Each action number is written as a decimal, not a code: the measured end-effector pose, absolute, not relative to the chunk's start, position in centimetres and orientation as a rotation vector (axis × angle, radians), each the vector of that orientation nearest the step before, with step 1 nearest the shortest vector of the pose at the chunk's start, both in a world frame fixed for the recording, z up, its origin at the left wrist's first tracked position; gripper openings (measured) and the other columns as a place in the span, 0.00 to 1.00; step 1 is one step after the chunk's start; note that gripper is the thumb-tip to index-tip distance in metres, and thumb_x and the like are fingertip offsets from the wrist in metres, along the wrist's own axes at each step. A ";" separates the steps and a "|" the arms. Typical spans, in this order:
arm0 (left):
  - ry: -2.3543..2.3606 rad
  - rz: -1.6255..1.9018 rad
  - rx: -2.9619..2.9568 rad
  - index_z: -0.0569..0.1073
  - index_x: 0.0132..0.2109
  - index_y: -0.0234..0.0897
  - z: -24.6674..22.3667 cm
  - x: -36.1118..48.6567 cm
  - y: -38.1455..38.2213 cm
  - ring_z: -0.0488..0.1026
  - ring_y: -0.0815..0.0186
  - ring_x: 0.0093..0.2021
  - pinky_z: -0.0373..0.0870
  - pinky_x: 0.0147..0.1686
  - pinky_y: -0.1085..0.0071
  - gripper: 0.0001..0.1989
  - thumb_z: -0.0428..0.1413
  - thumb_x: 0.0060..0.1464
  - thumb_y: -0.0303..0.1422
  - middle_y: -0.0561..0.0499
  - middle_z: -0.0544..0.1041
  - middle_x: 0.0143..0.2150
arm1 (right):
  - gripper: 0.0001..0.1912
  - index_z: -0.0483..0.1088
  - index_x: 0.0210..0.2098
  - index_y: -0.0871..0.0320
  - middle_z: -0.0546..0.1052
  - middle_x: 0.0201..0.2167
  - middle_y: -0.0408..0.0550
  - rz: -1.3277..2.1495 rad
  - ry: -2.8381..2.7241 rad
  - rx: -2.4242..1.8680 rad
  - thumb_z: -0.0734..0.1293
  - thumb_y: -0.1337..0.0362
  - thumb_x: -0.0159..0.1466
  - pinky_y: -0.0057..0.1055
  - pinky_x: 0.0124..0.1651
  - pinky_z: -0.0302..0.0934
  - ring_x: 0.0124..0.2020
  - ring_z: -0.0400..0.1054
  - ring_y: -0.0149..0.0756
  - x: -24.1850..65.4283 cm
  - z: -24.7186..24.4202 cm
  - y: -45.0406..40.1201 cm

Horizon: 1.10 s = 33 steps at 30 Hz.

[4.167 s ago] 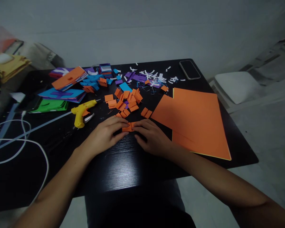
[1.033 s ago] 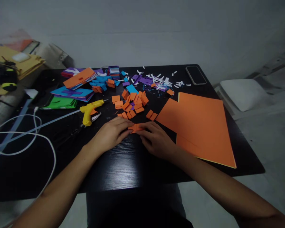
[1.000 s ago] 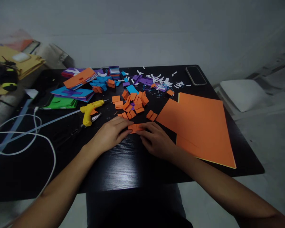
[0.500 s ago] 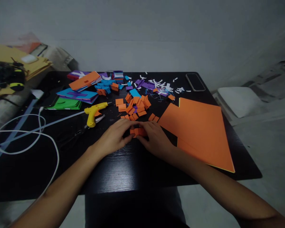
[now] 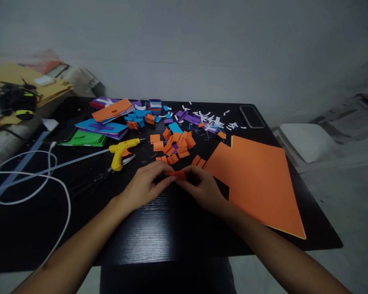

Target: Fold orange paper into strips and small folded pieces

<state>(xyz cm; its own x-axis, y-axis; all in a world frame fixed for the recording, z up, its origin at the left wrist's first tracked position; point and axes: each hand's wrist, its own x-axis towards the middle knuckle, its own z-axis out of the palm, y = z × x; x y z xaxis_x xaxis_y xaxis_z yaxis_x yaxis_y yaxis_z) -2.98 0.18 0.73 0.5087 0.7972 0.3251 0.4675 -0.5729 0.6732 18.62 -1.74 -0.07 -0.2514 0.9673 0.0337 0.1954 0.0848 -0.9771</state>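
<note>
Between my two hands is a small orange paper piece [image 5: 178,174], pinched by the fingertips above the black table. My left hand [image 5: 147,183] grips its left end, and my right hand [image 5: 202,188] grips its right end. Just beyond the fingers lies a pile of folded orange paper pieces [image 5: 182,143]. A large orange sheet [image 5: 260,183] lies beside my right hand, with a yellow edge showing under it. To the left of the pile rests a yellow glue gun [image 5: 120,152], with pliers [image 5: 129,159] partly under it.
Blue folded papers [image 5: 102,125], green papers [image 5: 85,138] and an orange bundle [image 5: 113,110] lie at the back left. White and purple scraps [image 5: 210,120] and a phone [image 5: 252,116] are at the back. A white cable [image 5: 68,196] loops across the left side.
The orange piece between my fingers now shows as a narrower, flatter shape than before. My fingertips have shifted around it. The view has tilted slightly, so the table appears lower.
</note>
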 end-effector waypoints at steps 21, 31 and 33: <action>1.070 0.789 2.101 0.75 0.36 0.36 0.7 -2.5 -0.1 0.72 0.69 0.30 0.66 0.29 0.74 0.13 0.54 0.69 0.38 0.53 0.75 0.31 | 0.10 0.79 0.38 0.57 0.84 0.35 0.46 1.359 -1.436 -1.168 0.74 0.56 0.65 0.34 0.41 0.71 0.36 0.79 0.37 19.0 -0.4 -1.6; 1.124 0.788 2.049 0.76 0.34 0.36 0.9 -2.5 0.1 0.70 0.70 0.28 0.64 0.30 0.74 0.15 0.56 0.68 0.40 0.55 0.75 0.29 | 0.11 0.79 0.36 0.57 0.83 0.34 0.45 1.347 -1.445 -1.210 0.73 0.55 0.65 0.33 0.41 0.69 0.35 0.77 0.36 18.8 -0.9 -1.4; 1.130 0.780 2.032 0.75 0.33 0.36 0.8 -2.5 0.2 0.69 0.70 0.28 0.63 0.29 0.74 0.16 0.56 0.67 0.41 0.55 0.74 0.28 | 0.12 0.79 0.37 0.57 0.84 0.35 0.46 1.410 -1.400 -1.180 0.75 0.54 0.63 0.34 0.43 0.70 0.37 0.78 0.38 18.8 -0.9 -1.4</action>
<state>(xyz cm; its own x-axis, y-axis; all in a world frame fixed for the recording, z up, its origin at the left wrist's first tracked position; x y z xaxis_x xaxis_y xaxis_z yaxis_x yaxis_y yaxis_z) -2.53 0.15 0.85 0.4444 0.8788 0.1738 0.4743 -0.3954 0.7866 18.82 -1.36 -0.93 -0.2382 0.9683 -0.0747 0.0676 -0.0602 -0.9959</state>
